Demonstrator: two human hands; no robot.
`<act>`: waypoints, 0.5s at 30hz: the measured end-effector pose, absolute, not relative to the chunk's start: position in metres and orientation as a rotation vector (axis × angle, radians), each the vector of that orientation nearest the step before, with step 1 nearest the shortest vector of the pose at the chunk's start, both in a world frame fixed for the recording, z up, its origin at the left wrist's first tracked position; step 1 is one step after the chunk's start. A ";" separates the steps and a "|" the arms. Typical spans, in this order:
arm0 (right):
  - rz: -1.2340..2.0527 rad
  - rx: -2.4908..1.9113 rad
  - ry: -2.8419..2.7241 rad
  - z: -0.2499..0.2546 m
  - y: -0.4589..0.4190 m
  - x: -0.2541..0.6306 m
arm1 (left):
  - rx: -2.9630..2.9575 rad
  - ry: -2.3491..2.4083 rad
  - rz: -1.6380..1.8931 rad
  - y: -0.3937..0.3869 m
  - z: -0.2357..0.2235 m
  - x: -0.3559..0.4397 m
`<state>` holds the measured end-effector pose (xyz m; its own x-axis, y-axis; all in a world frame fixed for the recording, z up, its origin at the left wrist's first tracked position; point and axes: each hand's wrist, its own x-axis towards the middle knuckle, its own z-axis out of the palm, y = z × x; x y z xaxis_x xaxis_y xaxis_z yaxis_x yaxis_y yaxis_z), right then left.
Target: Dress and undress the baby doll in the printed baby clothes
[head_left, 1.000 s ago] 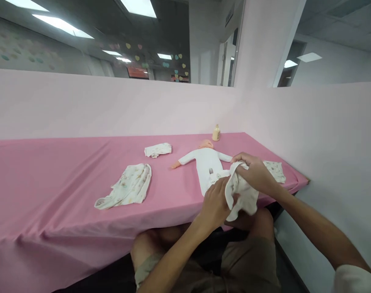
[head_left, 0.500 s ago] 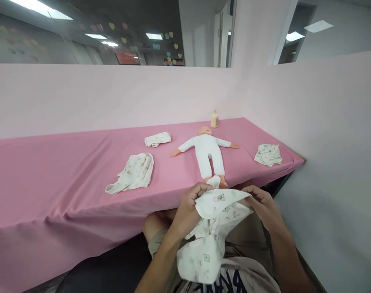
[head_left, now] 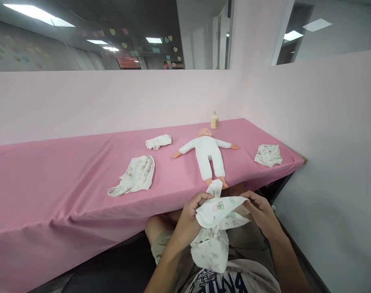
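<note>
Over the lap (head_left: 249, 248): printed cloth (head_left: 214, 213), in front of the tabletop (head_left: 81, 175), lower part bunched.
Left hand (head_left: 191, 215): fingers pinching one side of it.
Right hand (head_left: 260, 209): pinching the opposite side.
Upper layer: best held lightly taut, so folds spread evenly.

- Left hand (head_left: 190, 213) and right hand (head_left: 260, 211) pinch white printed garment (head_left: 216, 213) above lap; its far tip overlaps feet of doll (head_left: 207, 152) in view, contact unclear.
- Doll lies arms out, white suit, on pink-covered worktop (head_left: 81, 175).
- Bottle (head_left: 214, 121) upright near its head.
- Left: folded cloth (head_left: 158, 141), crumpled printed garment (head_left: 135, 175) nearer edge.
- Right: small cloth bundle (head_left: 268, 155).
</note>
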<state>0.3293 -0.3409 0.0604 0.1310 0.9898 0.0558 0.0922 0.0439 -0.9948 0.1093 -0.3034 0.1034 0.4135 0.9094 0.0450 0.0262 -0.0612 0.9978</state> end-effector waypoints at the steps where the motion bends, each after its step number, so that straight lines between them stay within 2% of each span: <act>1: 1.040 -1.287 -1.199 0.061 -0.342 0.329 | 1.441 0.883 0.906 -0.304 0.103 0.109; 15: 1.079 -1.251 -1.204 0.049 -0.349 0.325 | 1.460 0.872 0.904 -0.308 0.092 0.108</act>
